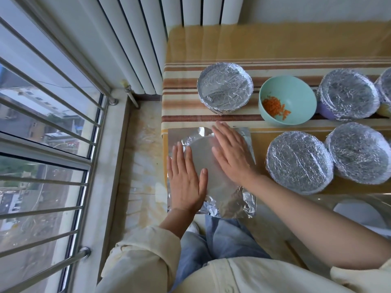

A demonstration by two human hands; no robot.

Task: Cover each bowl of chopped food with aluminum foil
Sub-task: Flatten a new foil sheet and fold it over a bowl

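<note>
A sheet of aluminum foil (211, 178) lies over a bowl at the table's near left corner, its corners crumpled downward. My left hand (186, 180) lies flat on the foil's left side, fingers straight. My right hand (230, 151) presses flat on the top right of the same foil. An uncovered teal bowl (296, 96) holding chopped carrot (273, 105) stands behind it. Several foil-covered bowls stand around: one at the back left (225, 88), one at the back right (349, 96), two at the right (299, 161) (359, 153).
The table (211, 49) carries a striped yellow and brown cloth under a clear sheet. A white radiator (137, 39) and a barred window (46, 123) stand at the left. A white object (357, 212) shows under the table's clear edge at the right.
</note>
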